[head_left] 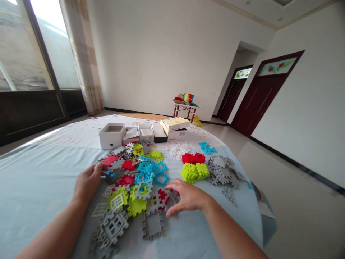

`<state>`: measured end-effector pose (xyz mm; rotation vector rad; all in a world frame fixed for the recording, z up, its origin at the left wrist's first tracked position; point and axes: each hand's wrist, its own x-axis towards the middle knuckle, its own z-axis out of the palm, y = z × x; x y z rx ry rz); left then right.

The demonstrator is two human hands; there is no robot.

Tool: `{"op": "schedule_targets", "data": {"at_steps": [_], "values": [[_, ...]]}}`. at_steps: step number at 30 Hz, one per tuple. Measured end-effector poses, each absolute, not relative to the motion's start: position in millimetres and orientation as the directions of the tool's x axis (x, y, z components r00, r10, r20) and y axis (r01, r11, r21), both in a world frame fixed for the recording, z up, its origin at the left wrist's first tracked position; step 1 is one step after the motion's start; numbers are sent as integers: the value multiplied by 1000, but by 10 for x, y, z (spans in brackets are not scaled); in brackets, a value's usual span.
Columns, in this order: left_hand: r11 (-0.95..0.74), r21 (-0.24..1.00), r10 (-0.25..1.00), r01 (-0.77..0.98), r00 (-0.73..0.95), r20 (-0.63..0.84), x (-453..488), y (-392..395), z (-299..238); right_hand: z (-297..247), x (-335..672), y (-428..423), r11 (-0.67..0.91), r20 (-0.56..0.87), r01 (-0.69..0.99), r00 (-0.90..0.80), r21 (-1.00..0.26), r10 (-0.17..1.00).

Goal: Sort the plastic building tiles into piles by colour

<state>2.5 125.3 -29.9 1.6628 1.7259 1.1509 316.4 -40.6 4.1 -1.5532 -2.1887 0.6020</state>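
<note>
My left hand (88,180) is at the left edge of a mixed pile of toothed plastic building panels, its fingertips by a blue panel (111,173) and a red panel (110,159). Its fingers are partly hidden. On the other side, my right hand (187,196) is open, thumb and fingers apart, beside a red panel (163,197) and grey pieces. Between my hands lie blue panels (151,171), lime green panels (137,205) and white window frames (117,202). A grey square frame (152,223) and grey window panels (113,226) lie nearest me.
Sorted groups lie to the right: lime green panels (195,172), red panels (193,157), grey panels (223,171), blue pieces (207,147) and small white pieces (178,150). Behind stand an open white box (111,138), smaller boxes and a yellow-lidded box (175,123). The tablecloth (48,180) covers a round table.
</note>
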Motion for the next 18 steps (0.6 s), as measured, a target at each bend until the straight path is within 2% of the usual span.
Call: {"op": "schedule_targets", "data": {"at_steps": [6, 12, 18], "values": [[-58, 849, 978, 525, -142, 155, 39, 1220, -263, -79, 2997, -333, 390, 139, 766, -374, -511, 917], [-56, 856, 979, 514, -140, 148, 40, 1210, -269, -191, 2821, -242, 420, 289, 735, -309, -532, 906], [-51, 852, 977, 521, -151, 150, 31, 1200, -253, -230, 2839, -242, 414, 291, 735, -299, -537, 909]]}}
